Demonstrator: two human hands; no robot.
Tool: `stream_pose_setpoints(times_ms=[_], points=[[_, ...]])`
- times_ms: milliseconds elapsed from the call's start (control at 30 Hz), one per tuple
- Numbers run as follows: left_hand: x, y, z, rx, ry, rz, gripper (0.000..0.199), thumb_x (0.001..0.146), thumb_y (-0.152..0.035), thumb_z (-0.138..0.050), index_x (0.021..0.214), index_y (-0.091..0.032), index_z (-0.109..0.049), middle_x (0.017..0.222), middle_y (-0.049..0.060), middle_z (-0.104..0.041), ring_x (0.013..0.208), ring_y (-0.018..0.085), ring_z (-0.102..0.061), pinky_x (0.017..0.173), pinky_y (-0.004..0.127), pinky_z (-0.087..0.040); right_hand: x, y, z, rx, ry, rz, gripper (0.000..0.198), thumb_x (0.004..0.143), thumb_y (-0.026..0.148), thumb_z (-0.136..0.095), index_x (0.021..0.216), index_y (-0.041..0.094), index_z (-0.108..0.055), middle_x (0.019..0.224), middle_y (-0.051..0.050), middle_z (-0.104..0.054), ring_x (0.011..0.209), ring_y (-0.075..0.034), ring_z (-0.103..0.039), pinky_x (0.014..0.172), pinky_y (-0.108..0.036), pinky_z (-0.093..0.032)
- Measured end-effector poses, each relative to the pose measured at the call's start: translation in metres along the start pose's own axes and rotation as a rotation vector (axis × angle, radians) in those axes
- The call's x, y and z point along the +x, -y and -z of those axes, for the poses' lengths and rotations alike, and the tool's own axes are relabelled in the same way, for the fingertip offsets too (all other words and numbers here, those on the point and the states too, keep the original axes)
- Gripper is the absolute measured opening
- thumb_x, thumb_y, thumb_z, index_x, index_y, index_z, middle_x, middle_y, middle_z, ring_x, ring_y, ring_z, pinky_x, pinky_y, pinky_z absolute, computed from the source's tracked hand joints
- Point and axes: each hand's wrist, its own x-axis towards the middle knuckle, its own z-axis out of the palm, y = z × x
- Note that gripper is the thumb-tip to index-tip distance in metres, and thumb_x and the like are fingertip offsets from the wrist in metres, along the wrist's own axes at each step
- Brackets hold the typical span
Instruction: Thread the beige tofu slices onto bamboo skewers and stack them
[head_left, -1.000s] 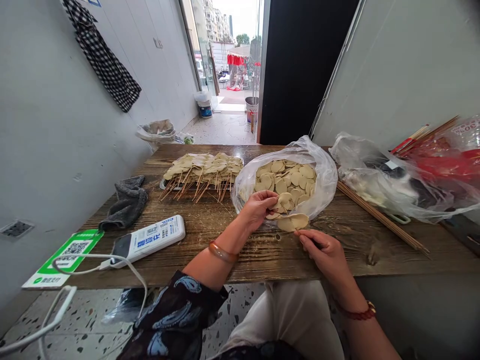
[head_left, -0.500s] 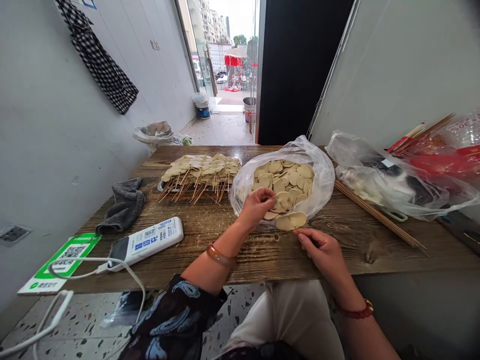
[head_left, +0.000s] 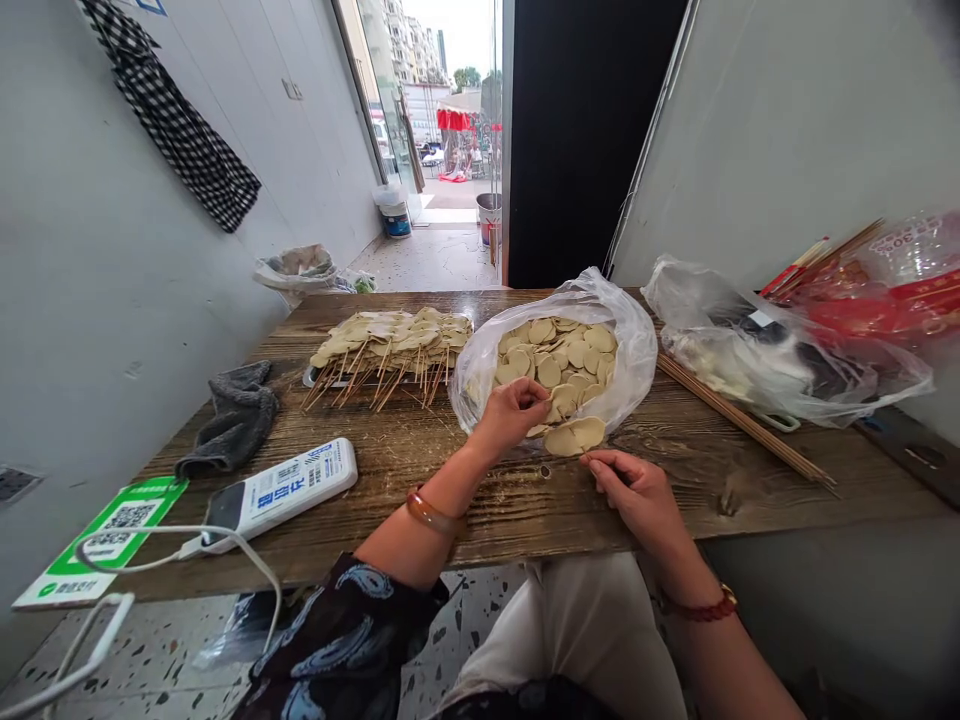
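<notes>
My left hand (head_left: 514, 412) is closed in a pinch at the edge of a thin, round beige slice (head_left: 562, 402), at the near side of the clear plastic bag (head_left: 636, 345). Many loose slices (head_left: 550, 370) fill the open bag. Lower and to the right, my right hand (head_left: 634, 490) pinches the end of a thin skewer (head_left: 587, 456). Beige slices (head_left: 574, 437) are threaded on that skewer, just in front of the bag. To the left lies a pile of loaded skewers (head_left: 394, 345), sticks pointing toward me.
Bare skewers (head_left: 750, 425) lie in a bundle right of the bag, beside another plastic bag (head_left: 787, 350). On the left are a grey cloth (head_left: 236, 415), a white power bank (head_left: 289, 490) with a cable, and a green QR card (head_left: 105, 540). All rest on the wooden table (head_left: 420, 470).
The whole view has shifted slightly, so things sit a little further left. Both hands keep nearly the same pose and hold on the slice and skewer.
</notes>
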Motion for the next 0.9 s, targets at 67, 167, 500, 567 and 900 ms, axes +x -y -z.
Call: stream_pose_setpoints(times_ms=[67,167,500,567,900], points=[[-0.002,0.0,-0.002,-0.002,0.054,0.009,0.018,0.065,-0.025,-0.069,0.072,-0.013,-0.057,0.059,-0.004,-0.052,0.054,0.005,-0.043,0.051,0.019,-0.03,0.0,-0.001,0.0,0.041,-0.001,-0.026,0.032,0.083,0.041,-0.06,0.089,0.013,-0.073,0.057,0.001,-0.055,0.047,-0.009,-0.045,0.043,-0.021,-0.033],[-0.003,-0.001,-0.003,-0.035,0.133,0.024,0.023,0.064,-0.027,-0.072,0.073,-0.012,-0.058,0.06,-0.004,-0.051,0.055,0.005,-0.042,0.052,0.019,-0.03,0.0,-0.003,0.001,0.127,0.004,-0.07,0.032,0.082,0.042,-0.061,0.091,0.013,-0.073,0.056,0.002,-0.052,0.045,-0.008,-0.042,0.042,-0.02,-0.031],[-0.009,-0.008,-0.004,-0.316,0.234,0.22,0.045,0.061,-0.042,-0.079,0.091,-0.012,-0.065,0.075,0.0,-0.06,0.064,0.007,-0.051,0.06,0.02,-0.039,0.0,-0.011,0.006,0.35,0.013,-0.095,0.025,0.082,0.039,-0.067,0.093,0.018,-0.073,0.06,0.002,-0.054,0.049,-0.008,-0.042,0.043,-0.019,-0.03],[-0.009,-0.007,-0.006,-0.339,0.24,0.253,0.045,0.056,-0.039,-0.082,0.086,-0.011,-0.064,0.07,-0.001,-0.06,0.06,0.006,-0.05,0.057,0.019,-0.037,-0.001,-0.009,0.006,0.345,0.013,-0.105,0.025,0.082,0.039,-0.066,0.094,0.018,-0.073,0.06,0.002,-0.054,0.049,-0.008,-0.042,0.044,-0.019,-0.03],[-0.009,-0.007,-0.004,-0.437,0.187,0.311,0.043,0.058,-0.039,-0.082,0.088,-0.013,-0.067,0.072,-0.001,-0.06,0.06,0.007,-0.053,0.058,0.02,-0.041,-0.001,-0.008,0.004,0.253,0.035,-0.079,0.028,0.084,0.041,-0.064,0.095,0.017,-0.073,0.059,0.002,-0.054,0.049,-0.008,-0.042,0.045,-0.02,-0.032]])
